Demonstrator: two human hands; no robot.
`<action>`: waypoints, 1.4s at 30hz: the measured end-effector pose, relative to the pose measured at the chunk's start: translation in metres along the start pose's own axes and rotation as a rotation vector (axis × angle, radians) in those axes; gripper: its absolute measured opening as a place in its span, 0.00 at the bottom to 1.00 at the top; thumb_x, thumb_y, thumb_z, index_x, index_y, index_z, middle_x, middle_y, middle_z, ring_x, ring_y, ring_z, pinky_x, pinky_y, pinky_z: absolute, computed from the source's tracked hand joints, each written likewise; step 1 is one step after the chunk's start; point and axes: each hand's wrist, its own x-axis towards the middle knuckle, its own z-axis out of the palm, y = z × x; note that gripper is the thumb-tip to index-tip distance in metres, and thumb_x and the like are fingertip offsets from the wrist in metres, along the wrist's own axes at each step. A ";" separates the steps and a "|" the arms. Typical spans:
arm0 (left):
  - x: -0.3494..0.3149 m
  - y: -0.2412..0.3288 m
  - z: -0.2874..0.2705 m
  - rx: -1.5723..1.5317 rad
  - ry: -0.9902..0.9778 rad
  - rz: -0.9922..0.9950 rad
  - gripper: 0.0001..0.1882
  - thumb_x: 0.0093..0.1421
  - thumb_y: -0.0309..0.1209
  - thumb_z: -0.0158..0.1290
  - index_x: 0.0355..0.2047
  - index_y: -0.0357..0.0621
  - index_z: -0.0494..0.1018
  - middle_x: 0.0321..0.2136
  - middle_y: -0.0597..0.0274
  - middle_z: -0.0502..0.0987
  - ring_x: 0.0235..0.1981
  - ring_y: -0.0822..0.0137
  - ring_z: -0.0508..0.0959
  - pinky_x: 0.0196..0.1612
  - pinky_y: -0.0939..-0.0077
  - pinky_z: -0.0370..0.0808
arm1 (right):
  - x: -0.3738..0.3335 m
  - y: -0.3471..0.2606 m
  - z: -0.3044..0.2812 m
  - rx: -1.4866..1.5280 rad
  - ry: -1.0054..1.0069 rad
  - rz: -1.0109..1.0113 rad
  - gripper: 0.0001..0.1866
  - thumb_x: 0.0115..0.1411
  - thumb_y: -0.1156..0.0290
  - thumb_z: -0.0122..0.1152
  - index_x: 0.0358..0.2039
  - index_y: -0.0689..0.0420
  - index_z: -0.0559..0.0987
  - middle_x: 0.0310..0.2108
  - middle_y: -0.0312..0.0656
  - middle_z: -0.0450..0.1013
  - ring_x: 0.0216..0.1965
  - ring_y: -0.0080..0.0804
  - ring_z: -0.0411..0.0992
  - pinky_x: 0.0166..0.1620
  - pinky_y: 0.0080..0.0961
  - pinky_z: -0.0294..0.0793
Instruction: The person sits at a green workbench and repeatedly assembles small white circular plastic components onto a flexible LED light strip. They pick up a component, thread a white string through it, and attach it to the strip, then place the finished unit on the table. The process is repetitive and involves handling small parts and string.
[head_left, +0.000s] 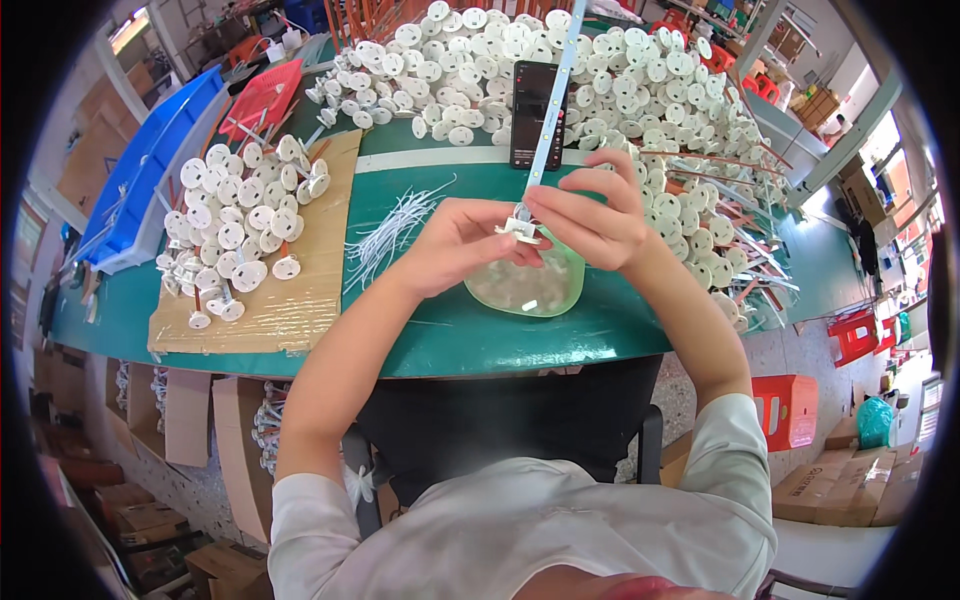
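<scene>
My left hand (458,242) is closed, pinching a small white plastic piece (519,231) between thumb and fingers. Just beside it my right hand (603,215) grips the lower end of a narrow pale LED strip (551,115) dotted with yellow squares. The strip stands nearly upright, its lower end meeting the white piece; my fingers partly hide the joint. Beneath both hands sits a light green bowl (568,292) with small, pale, indistinct parts inside. To the left of the bowl lies a loose bundle of thin white wires (392,235).
Many white round-ended pieces (460,75) are heaped along the table's far side. More discs (232,218) lie on a flat cardboard sheet (325,235) at left. A phone (525,115) is propped behind the strip. Beyond are a blue tray (135,195) and a red basket (265,95).
</scene>
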 end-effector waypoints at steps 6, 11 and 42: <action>-0.001 0.002 -0.001 -0.234 0.280 0.080 0.21 0.65 0.26 0.52 0.57 0.32 0.69 0.47 0.47 0.78 0.45 0.61 0.80 0.52 0.65 0.75 | -0.007 0.004 0.023 0.157 0.151 0.196 0.15 0.39 0.78 0.67 0.32 0.60 0.82 0.36 0.43 0.78 0.32 0.39 0.75 0.32 0.29 0.78; -0.001 0.001 0.019 -0.074 0.434 0.035 0.22 0.64 0.25 0.51 0.58 0.31 0.66 0.51 0.48 0.76 0.51 0.59 0.77 0.57 0.62 0.72 | -0.011 -0.026 0.030 0.336 0.166 0.380 0.19 0.39 0.78 0.72 0.35 0.62 0.81 0.34 0.43 0.78 0.31 0.39 0.77 0.33 0.29 0.80; 0.002 -0.013 0.027 -0.186 0.547 0.057 0.20 0.67 0.25 0.51 0.58 0.33 0.68 0.50 0.52 0.77 0.51 0.64 0.77 0.56 0.67 0.75 | -0.021 -0.033 0.040 0.236 0.203 0.441 0.16 0.38 0.76 0.67 0.32 0.62 0.80 0.34 0.45 0.78 0.34 0.40 0.78 0.35 0.31 0.80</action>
